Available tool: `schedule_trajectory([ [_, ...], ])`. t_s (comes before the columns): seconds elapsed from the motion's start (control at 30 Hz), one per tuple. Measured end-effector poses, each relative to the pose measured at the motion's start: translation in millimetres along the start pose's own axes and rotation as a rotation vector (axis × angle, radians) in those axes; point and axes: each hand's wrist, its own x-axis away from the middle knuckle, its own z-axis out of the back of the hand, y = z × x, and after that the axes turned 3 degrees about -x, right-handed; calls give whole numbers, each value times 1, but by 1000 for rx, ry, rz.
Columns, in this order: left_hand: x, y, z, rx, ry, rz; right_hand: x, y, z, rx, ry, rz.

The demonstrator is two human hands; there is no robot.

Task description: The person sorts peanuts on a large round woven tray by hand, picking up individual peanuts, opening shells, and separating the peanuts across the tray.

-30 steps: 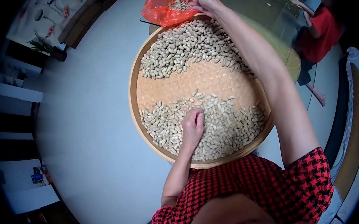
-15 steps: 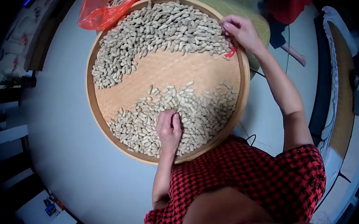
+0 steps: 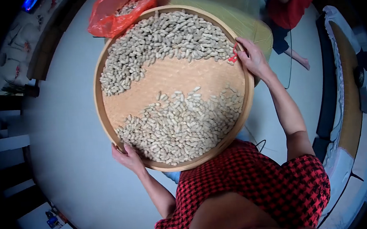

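A round, shallow bamboo winnowing tray (image 3: 172, 75) holds unshelled peanuts in two groups, with a bare woven strip between them. The greyer peanuts (image 3: 174, 35) curve along the far side, and the paler peanuts (image 3: 184, 123) spread over the near side. My left hand (image 3: 128, 158) grips the rim at the lower left, thumb on the inner side. On the right, my right hand (image 3: 252, 60) holds the rim beside a red string (image 3: 233, 58); its fingers wrap over the edge.
A red plastic bag (image 3: 102, 22) with some peanuts in it touches the tray's far left edge. Behind the tray is a greenish covered surface (image 3: 252, 30). Another person in a red shirt (image 3: 296, 2) is at the upper right. A sofa (image 3: 346, 100) lines the right side.
My left hand has left the near peanuts and taken hold of the lower-left rim. My right hand has slid down onto the right rim. The tray has shifted slightly.
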Motion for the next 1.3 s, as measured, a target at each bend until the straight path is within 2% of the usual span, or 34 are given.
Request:
schedule_trajectory([
  [0.03,-2,-33,-8,-1,18,-4,2,-3,-3,11,-21,-74],
  [0.1,-3,-94,-29,448,-249,478,3,-14,-6,22,-29,-152],
  [0.13,-5,-89,-30,504,-275,430,2,-14,-9,12,-24,-137],
  [0.2,-6,-65,-22,782,-312,542,5,-6,-15,25,4,-162],
  [0.27,-8,-53,-18,880,-321,611,9,-4,-16,45,11,-144],
  [0.33,-9,-50,-18,873,-317,622,9,-10,-18,142,75,-45],
  [0.4,-9,-49,-21,984,-288,636,9,-15,-15,163,58,-79],
  [0.47,-9,-47,-18,928,-292,678,8,-14,-13,134,-13,-137],
  [0.5,-10,-45,-16,898,-294,672,8,-11,-13,187,24,-59],
  [0.53,-9,-44,-15,871,-303,666,8,-9,-13,206,16,-79],
  [0.6,-10,-42,-14,855,-302,691,9,-7,-13,49,49,-187],
  [0.73,-10,-47,-18,953,-285,659,5,-3,-10,69,129,-145],
  [0.83,-10,-50,-20,897,-293,617,11,10,-6,18,208,-237],
  [0.87,-10,-49,-20,874,-298,589,15,21,-7,14,204,-238],
  [0.97,-9,-44,-17,845,-296,584,22,47,2,-217,160,-472],
  [1.0,-9,-42,-16,841,-300,599,20,45,6,-222,149,-466],
  [1.07,-9,-46,-18,852,-278,595,17,43,11,94,281,-297],
  [1.1,-9,-44,-18,840,-272,587,8,20,16,83,315,-146],
  [1.13,-9,-43,-20,830,-263,580,1,-3,20,73,307,-126],
  [1.2,-10,-46,-18,769,-260,584,-8,-38,15,-153,139,85],
  [1.23,-10,-48,-16,730,-295,596,-12,-42,3,-169,127,91],
  [1.27,-11,-50,-16,692,-331,606,-14,-44,-9,-133,-49,166],
  [1.3,-11,-38,-16,746,-260,595,-16,-47,-20,-95,-220,241],
])
